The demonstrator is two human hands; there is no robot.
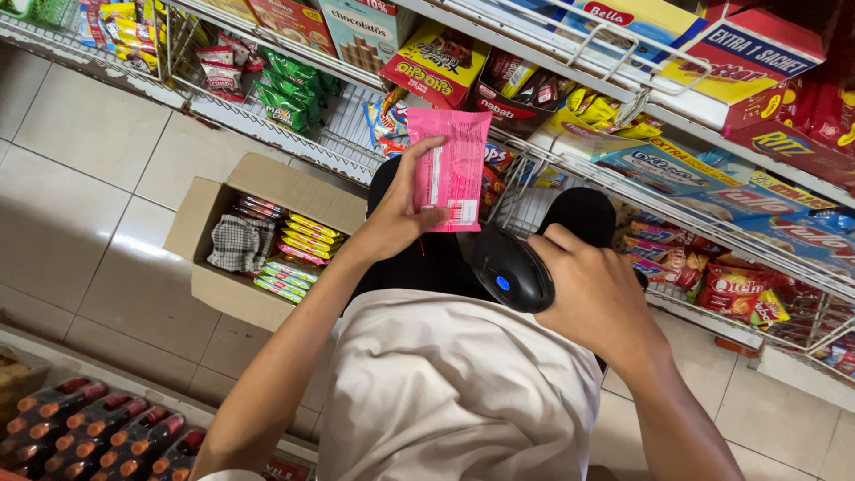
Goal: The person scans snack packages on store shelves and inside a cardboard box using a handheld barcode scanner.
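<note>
My left hand (398, 216) holds up a flat pink snack packet (453, 166), its back side with a printed code facing me. My right hand (595, 294) grips a black handheld scanner (511, 269) with a small blue light, its head pointing toward the lower edge of the packet. The scanner sits just below and right of the packet, apart from it. Both hands are in front of my knees, close to the wire shelf.
White wire shelves (570, 174) run across the top, packed with snack boxes and bags. An open cardboard box (258, 240) with stacked wafer packets and a checked cloth stands on the tiled floor at left. Bottles with red caps (98, 428) fill the bottom left corner.
</note>
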